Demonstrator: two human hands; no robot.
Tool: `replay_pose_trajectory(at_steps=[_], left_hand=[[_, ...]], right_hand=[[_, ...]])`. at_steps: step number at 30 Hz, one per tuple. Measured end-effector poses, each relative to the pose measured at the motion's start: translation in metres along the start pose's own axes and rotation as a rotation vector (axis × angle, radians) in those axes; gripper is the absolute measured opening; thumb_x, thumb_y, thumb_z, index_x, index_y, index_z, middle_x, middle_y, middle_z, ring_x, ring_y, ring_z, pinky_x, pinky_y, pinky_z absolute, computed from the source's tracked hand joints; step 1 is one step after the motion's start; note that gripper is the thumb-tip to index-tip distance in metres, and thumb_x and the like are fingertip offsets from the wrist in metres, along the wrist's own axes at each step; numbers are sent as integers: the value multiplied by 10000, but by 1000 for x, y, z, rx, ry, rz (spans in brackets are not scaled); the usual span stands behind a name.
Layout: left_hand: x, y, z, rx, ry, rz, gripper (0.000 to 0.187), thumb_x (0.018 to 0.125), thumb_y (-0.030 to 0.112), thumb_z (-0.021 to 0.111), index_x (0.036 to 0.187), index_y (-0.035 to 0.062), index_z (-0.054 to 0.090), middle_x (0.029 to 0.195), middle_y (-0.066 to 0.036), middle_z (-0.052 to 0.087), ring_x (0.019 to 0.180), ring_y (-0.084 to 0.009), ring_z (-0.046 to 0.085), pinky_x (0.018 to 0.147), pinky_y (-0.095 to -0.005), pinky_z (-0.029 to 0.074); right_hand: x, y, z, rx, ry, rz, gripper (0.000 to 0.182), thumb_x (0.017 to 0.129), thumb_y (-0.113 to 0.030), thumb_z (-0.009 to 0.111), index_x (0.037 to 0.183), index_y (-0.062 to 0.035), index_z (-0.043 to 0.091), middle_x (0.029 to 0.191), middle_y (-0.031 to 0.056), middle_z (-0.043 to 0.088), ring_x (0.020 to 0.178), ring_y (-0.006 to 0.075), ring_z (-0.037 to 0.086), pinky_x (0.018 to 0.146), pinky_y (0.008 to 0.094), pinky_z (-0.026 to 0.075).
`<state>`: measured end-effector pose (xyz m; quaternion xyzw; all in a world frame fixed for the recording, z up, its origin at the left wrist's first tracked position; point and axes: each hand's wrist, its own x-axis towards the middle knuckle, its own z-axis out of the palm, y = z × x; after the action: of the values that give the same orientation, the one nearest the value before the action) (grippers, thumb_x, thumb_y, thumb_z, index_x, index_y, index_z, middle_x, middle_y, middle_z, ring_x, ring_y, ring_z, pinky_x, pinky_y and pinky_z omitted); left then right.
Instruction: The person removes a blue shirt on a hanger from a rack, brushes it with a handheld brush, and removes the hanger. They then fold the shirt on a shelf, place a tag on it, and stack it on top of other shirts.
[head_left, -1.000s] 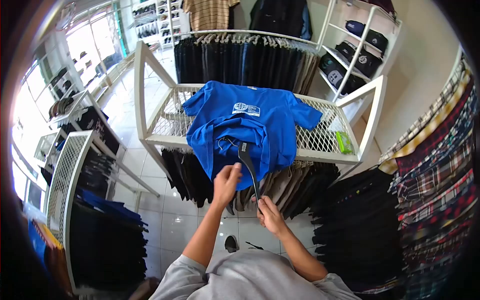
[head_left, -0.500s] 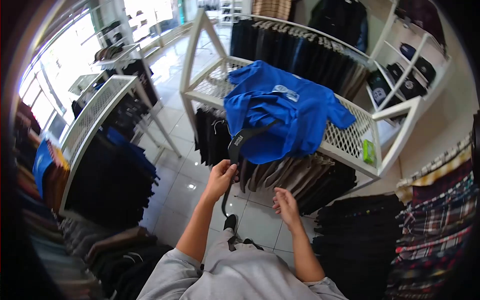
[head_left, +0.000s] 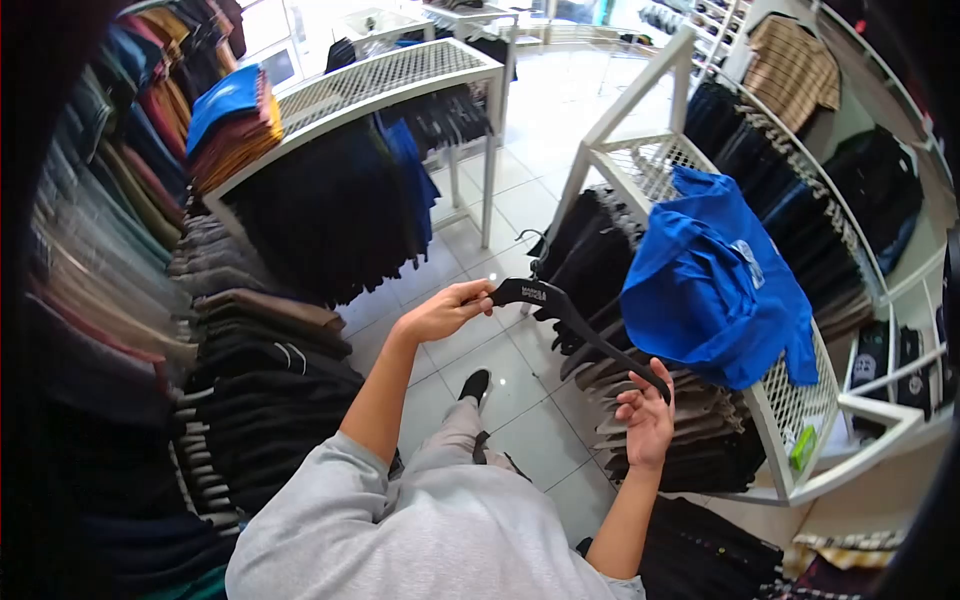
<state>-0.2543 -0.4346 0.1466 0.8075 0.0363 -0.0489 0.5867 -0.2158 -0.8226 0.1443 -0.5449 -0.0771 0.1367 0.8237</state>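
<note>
Left hand [head_left: 445, 312] pinches the black hanger [head_left: 580, 325] mid-frame; right hand [head_left: 647, 420], fingers apart, touches its tip. Blue T-shirt [head_left: 710, 285] lies right on a white mesh rack [head_left: 790, 410].

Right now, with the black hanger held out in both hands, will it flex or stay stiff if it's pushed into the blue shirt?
The black hanger keeps its shape spanning from the left hand to the right hand, so it is probably stiff. It is thin and looks light. The blue shirt drapes over the mesh rack, so it would likely bunch, not resist.
</note>
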Motion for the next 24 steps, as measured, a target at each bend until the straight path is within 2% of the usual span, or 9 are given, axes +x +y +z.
replay_pose_trajectory(at_steps=[2, 5, 9, 11, 13, 15, 16, 19, 24], left_hand=[[0, -5, -10, 9, 19, 0, 190, 1071, 193, 560, 1171, 43, 619, 902, 21, 581, 887, -92, 481, 837, -267, 412], [12, -21, -29, 18, 20, 12, 185, 1071, 200, 562, 1181, 60, 613, 903, 19, 584, 879, -93, 480, 823, -263, 414], [46, -48, -64, 117, 119, 26, 200, 1073, 215, 550, 1204, 82, 620, 978, -37, 628, 918, -171, 532, 890, -331, 439], [63, -58, -85, 433, 280, 82, 218, 1068, 218, 549, 1226, 90, 627, 1074, -93, 639, 983, -252, 549, 939, -389, 440], [83, -58, -110, 375, 289, 4, 244, 1047, 216, 583, 1245, 82, 632, 1165, -119, 640, 1134, -303, 557, 1064, -416, 413], [108, -71, -131, 312, 594, 274, 319, 1023, 230, 626, 1295, 63, 615, 1294, -147, 621, 1317, -326, 514, 1171, -416, 343], [118, -77, -135, 392, 744, 228, 483, 1000, 227, 663, 1422, 29, 534, 1451, -199, 539, 1439, -329, 440, 1227, -421, 270], [152, -96, -153, 242, 942, 237, 639, 1008, 288, 645, 1529, 3, 409, 1537, -233, 460, 1497, -349, 358, 1222, -433, 277], [186, -108, -186, -89, 868, 168, 696, 1032, 261, 623, 1579, -26, 303, 1560, -239, 445, 1432, -349, 466, 1184, -436, 351]], right_hand=[[0, -1, 10, 262, -143, -34, 474, 1047, -254, 514, 1442, 8, 496, 1201, 175, 693, 858, 171, 708, 557, 263, 537], [21, 11, 6, 186, -138, 151, 443, 1057, -263, 508, 1395, 19, 566, 1100, 155, 733, 822, 158, 709, 506, 268, 518], [58, 18, 37, -192, -169, 262, 408, 1065, -267, 566, 1339, 26, 641, 1070, 118, 756, 786, 102, 664, 645, 236, 514], [84, 30, 52, -189, -225, 313, 373, 1052, -212, 600, 1341, 20, 647, 1103, 112, 754, 809, 82, 641, 733, 231, 512], [113, 45, 78, -192, -292, 328, 353, 1046, -166, 606, 1351, 8, 645, 1116, 109, 751, 836, 79, 635, 769, 231, 517], [148, 71, 104, -179, -317, 346, 348, 1038, -120, 613, 1365, -2, 639, 1138, 110, 747, 849, 85, 649, 788, 234, 519], [166, 84, 125, -203, -332, 307, 357, 1036, -117, 618, 1374, -3, 630, 1144, 110, 745, 850, 93, 659, 777, 234, 517], [220, 126, 179, -225, -373, 257, 363, 1037, -124, 622, 1381, -7, 624, 1176, 120, 741, 886, 114, 691, 785, 249, 519], [306, 176, 256, -229, -408, 307, 375, 1040, -94, 611, 1405, -10, 607, 1186, 129, 738, 905, 112, 680, 808, 250, 519]])
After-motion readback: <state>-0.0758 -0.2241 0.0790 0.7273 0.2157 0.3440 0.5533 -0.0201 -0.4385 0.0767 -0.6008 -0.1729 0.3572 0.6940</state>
